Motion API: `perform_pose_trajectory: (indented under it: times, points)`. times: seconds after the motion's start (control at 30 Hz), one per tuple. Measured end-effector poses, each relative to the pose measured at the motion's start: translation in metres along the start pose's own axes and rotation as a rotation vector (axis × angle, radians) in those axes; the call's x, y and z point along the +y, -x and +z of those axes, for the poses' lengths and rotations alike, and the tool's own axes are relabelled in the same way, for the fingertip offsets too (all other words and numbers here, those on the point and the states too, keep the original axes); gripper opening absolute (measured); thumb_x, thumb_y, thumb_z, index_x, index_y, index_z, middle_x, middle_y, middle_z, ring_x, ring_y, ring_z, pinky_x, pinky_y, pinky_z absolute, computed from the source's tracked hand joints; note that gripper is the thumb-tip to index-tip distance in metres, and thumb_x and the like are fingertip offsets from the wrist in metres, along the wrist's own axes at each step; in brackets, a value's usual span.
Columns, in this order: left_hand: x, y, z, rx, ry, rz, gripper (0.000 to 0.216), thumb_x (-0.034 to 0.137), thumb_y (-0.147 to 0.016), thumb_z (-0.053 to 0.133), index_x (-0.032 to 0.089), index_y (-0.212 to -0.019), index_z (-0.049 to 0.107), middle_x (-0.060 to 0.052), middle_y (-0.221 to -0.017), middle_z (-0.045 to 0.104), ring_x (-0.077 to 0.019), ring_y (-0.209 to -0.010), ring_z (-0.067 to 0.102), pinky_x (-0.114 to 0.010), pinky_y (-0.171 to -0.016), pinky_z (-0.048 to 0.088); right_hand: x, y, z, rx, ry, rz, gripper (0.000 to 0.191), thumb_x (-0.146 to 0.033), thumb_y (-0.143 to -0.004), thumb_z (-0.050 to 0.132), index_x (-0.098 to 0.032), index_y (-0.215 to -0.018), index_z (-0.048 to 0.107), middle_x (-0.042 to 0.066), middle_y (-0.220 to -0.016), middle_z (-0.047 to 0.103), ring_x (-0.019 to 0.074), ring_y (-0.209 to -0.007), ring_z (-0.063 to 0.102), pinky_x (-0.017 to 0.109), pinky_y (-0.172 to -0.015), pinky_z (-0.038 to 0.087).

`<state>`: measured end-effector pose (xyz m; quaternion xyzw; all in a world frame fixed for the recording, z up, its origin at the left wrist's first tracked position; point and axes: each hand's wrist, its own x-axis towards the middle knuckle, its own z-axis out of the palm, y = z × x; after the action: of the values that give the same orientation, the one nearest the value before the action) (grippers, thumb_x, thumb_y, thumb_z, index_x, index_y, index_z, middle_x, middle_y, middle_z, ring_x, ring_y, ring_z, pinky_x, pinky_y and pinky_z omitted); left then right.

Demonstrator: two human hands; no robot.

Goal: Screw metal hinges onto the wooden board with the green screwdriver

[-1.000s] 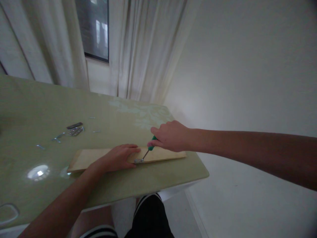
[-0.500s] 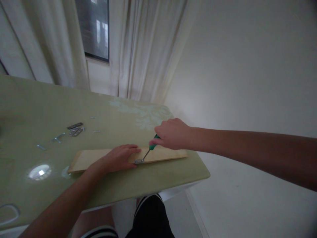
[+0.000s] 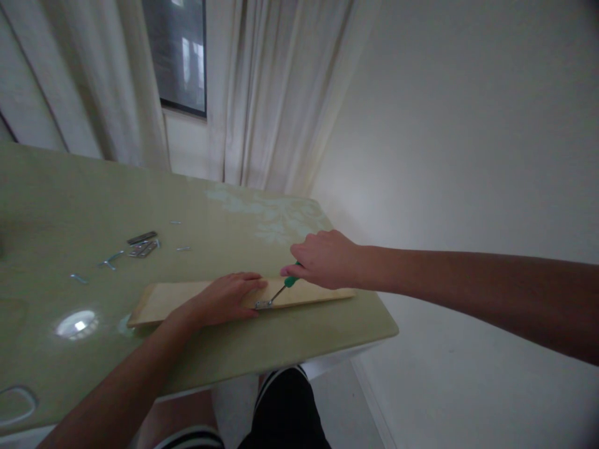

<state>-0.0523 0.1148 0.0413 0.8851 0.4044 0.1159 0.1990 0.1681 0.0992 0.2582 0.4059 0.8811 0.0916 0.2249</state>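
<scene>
A pale wooden board [image 3: 165, 298] lies lengthwise near the front of the table. My left hand [image 3: 230, 298] rests over it, gripping it with the fingers across the top and the thumb at the near edge. Just beyond the fingertips a small metal bracket [image 3: 262, 305] sits at the board's near edge. My right hand [image 3: 322, 259] is wrapped around the green handle of a screwdriver [image 3: 291, 282]. The slanting shaft points down and left, its tip at the bracket. The palm hides most of the handle.
Several metal plates [image 3: 143, 248] lie in a pile on the green-covered table [image 3: 281, 346], left of the board. Loose screws [image 3: 78, 278] are scattered around them. A white loop [image 3: 23, 402] shows at the lower left. A wall [image 3: 468, 156] stands to the right.
My right hand has dropped slightly, and the screwdriver leans lower. The tip stays at the bracket. My left hand and the board look almost unmoved.
</scene>
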Motion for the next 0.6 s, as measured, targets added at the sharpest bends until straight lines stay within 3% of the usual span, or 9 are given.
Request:
perform_pose_trajectory:
  times: [0.1,0.23,0.33,0.47,0.6]
  points:
    - [0.0004,-0.0004,-0.0002,0.006,0.004,0.003,0.067,0.048,-0.085,0.075,0.027,-0.147,0.062,-0.011,-0.155,0.059,-0.0359,-0.138,0.059,-0.045,-0.116,0.046,-0.0012,-0.0006,-0.0016,-0.003,-0.024,-0.062,0.053,-0.059,-0.097,0.065,-0.018,-0.131,0.061,0.018,-0.113,0.078,0.0328,-0.098,0.075,0.035,-0.071,0.051]
    - [0.0004,-0.0004,-0.0004,-0.002,0.002,0.011,0.068,0.047,-0.086,0.075,0.025,-0.148,0.06,-0.011,-0.156,0.058,-0.0351,-0.138,0.059,-0.044,-0.116,0.046,-0.0022,-0.0017,-0.005,0.025,0.007,0.026,0.056,-0.068,-0.099,0.054,-0.017,-0.115,0.069,0.02,-0.105,0.079,0.0349,-0.095,0.075,0.037,-0.071,0.051]
    - [-0.0012,-0.0002,0.001,-0.003,-0.004,0.015,0.069,0.046,-0.086,0.074,0.023,-0.15,0.059,-0.013,-0.157,0.057,-0.0348,-0.14,0.057,-0.043,-0.117,0.045,-0.0024,-0.0017,-0.0066,-0.001,-0.013,-0.039,0.051,-0.063,-0.096,0.064,-0.02,-0.124,0.067,0.017,-0.109,0.079,0.0327,-0.096,0.075,0.036,-0.072,0.05]
    - [-0.0034,-0.0001,0.0034,-0.001,-0.01,0.013,0.069,0.048,-0.086,0.074,0.025,-0.149,0.059,-0.012,-0.158,0.056,-0.0345,-0.14,0.057,-0.043,-0.118,0.043,-0.0018,-0.0015,-0.007,0.018,0.015,0.052,0.049,-0.061,-0.103,0.049,-0.018,-0.111,0.072,0.019,-0.104,0.079,0.0346,-0.097,0.075,0.037,-0.071,0.05]
    - [-0.0029,-0.0003,0.0034,0.001,-0.008,0.008,0.071,0.049,-0.085,0.075,0.025,-0.15,0.059,-0.011,-0.157,0.057,-0.0347,-0.139,0.058,-0.043,-0.118,0.044,-0.001,-0.0016,-0.0078,0.004,-0.023,-0.034,0.042,-0.055,-0.097,0.065,-0.022,-0.123,0.068,0.016,-0.111,0.079,0.0329,-0.097,0.075,0.036,-0.071,0.049]
